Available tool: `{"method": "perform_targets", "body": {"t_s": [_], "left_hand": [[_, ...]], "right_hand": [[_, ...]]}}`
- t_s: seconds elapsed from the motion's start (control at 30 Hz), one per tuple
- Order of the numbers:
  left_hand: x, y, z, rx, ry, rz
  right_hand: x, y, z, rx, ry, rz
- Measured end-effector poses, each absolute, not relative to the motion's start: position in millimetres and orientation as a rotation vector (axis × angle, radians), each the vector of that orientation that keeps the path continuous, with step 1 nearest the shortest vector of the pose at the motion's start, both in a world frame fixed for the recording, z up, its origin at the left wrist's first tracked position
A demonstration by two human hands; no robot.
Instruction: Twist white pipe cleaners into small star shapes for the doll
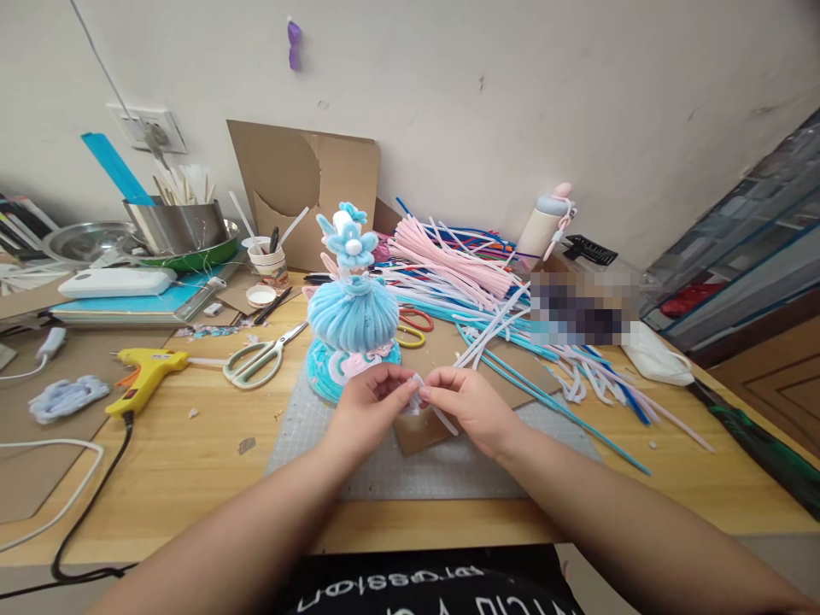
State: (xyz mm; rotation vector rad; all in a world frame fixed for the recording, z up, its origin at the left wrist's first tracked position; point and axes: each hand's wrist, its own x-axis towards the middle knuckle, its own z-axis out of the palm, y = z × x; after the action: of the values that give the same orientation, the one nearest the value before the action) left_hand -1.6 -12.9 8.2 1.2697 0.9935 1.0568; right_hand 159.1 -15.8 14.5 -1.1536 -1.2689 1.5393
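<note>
Between my two hands, above the grey cutting mat (365,487), is a small bent white pipe cleaner (415,401). My left hand (377,397) pinches it from the left, thumb against the curled fingers. From the other side my right hand (465,406) grips it with thumb and forefinger. A loose white strand hangs beneath the right fingers. Just behind my left hand stands a light blue pipe-cleaner figure (354,312) with a puffed skirt, a flower on top and a round blue base.
Pink, white and blue pipe cleaners (448,265) lie heaped behind my hands. Left of the figure are green-handled scissors (256,363) and a yellow hot glue gun (150,371) with a cord. A bottle (544,226) stands near the wall, and a cardboard piece (346,171) leans there.
</note>
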Motion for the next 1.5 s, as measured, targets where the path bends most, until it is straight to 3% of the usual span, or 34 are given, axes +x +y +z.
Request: {"method": "perform_targets", "body": {"t_s": [0.4,0.77,1.03,1.5], "left_hand": [[-5,-8,15,1.089,0.978,0.951],[-18,-2,24,1.163,0.792,0.736],[-18,-2,22,1.505,0.911,0.866],[-14,2,24,1.445,0.944,0.806]], "right_hand": [[160,-16,13,-1.198,-1.285,1.564],[169,-14,14,-0.994,-1.132,2.022],[167,-16,16,-0.982,-1.113,2.027],[166,-15,12,-1.013,-1.118,2.016]]}}
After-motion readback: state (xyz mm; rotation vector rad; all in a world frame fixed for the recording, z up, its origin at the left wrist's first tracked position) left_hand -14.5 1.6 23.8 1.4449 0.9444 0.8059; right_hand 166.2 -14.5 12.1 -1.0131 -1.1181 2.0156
